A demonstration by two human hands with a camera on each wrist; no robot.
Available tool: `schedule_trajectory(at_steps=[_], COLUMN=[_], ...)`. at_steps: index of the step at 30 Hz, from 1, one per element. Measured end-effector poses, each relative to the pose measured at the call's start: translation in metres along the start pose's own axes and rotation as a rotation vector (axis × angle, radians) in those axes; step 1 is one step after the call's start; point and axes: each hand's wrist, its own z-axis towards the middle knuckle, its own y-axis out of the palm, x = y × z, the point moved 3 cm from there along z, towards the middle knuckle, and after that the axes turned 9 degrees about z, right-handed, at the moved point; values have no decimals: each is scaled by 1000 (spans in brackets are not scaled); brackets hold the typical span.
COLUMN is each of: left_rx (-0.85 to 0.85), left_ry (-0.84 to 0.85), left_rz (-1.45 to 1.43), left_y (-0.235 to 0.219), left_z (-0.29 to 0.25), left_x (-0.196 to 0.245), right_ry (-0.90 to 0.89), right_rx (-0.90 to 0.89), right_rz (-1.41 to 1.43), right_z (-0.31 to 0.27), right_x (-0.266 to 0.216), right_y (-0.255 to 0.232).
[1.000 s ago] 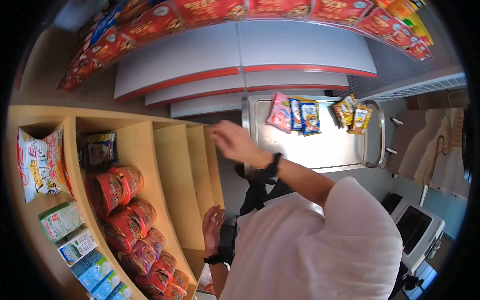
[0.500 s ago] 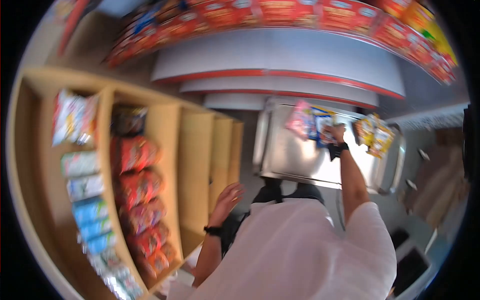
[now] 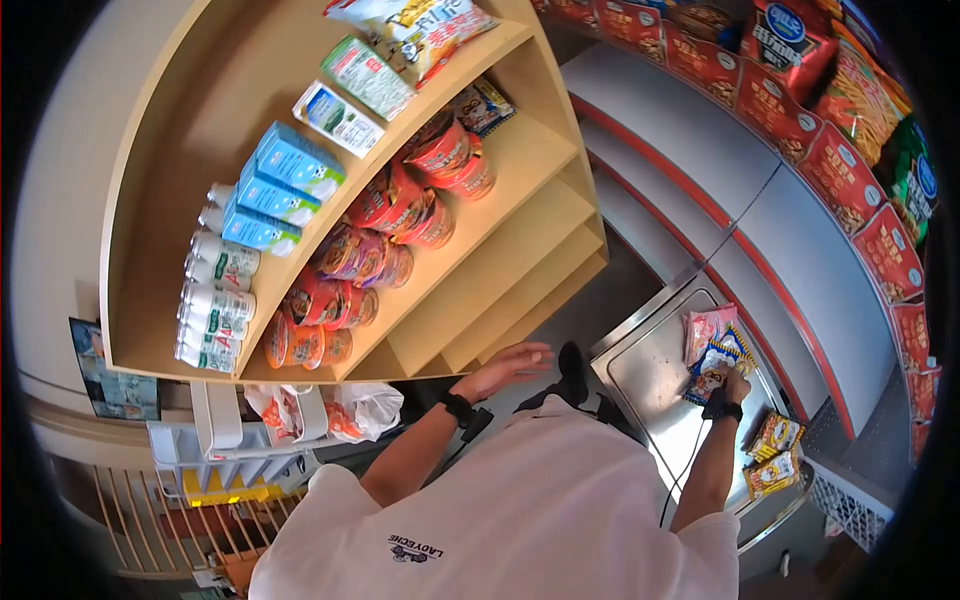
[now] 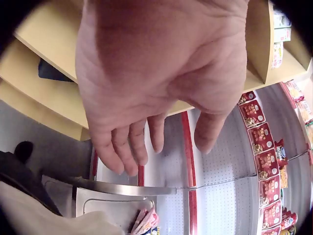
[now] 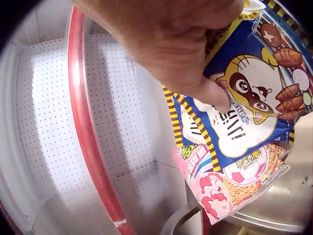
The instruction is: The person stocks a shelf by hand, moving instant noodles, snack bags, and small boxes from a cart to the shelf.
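My right hand point(image 3: 733, 383) reaches down to the steel cart top point(image 3: 650, 375) and grips a blue snack packet point(image 3: 712, 366) with a cartoon animal on it. In the right wrist view my right hand point(image 5: 205, 83) has its thumb pressed on the front of the blue packet point(image 5: 244, 117), which overlaps a pink packet point(image 5: 227, 188). The pink packet point(image 3: 704, 328) lies just beyond the blue one. My left hand point(image 3: 515, 360) hovers open beside the lowest wooden shelf board, holding nothing. In the left wrist view my left hand point(image 4: 161, 142) has relaxed, spread fingers.
A wooden shelf unit point(image 3: 500, 260) holds cup noodles point(image 3: 400, 210), milk cartons point(image 3: 285, 185) and bottles point(image 3: 215, 310). Grey, red-edged shelves point(image 3: 800, 250) carry red snack bags point(image 3: 850, 160). Yellow packets point(image 3: 775, 450) lie at the cart's near end. Plastic bags point(image 3: 340, 410) and a grey crate point(image 3: 200, 450) stand lower left.
My right hand moved from near the wooden shelf to the cart and took hold of the blue packet. The head view swung round. My left hand stayed open by the shelf.
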Motion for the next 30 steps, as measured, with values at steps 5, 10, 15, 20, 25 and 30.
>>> schedule_trajectory(at_steps=[5,10,15,20,25,30], left_rx=[-52,-102,-226,-402,-489,-255], left_ry=[2,27,66,231,296,365], left_rz=[25,56,192,380,-70,119], left_y=[0,4,24,58,102,98], left_z=[6,15,37,72,74,69], left_x=[3,19,38,48,83,90], right_ry=[-51,-191,-328,-314,-199,-168], right_rx=[-167,-105,-68,-444,-884,-828], right_rz=[153,-12,-62,149,211,259], right_z=[-14,-43,-60,-213,-313,-332], right_x=[1,-9,-13,-105,-142,-137], right_y=[-21,-57,-81,-20,99,149])
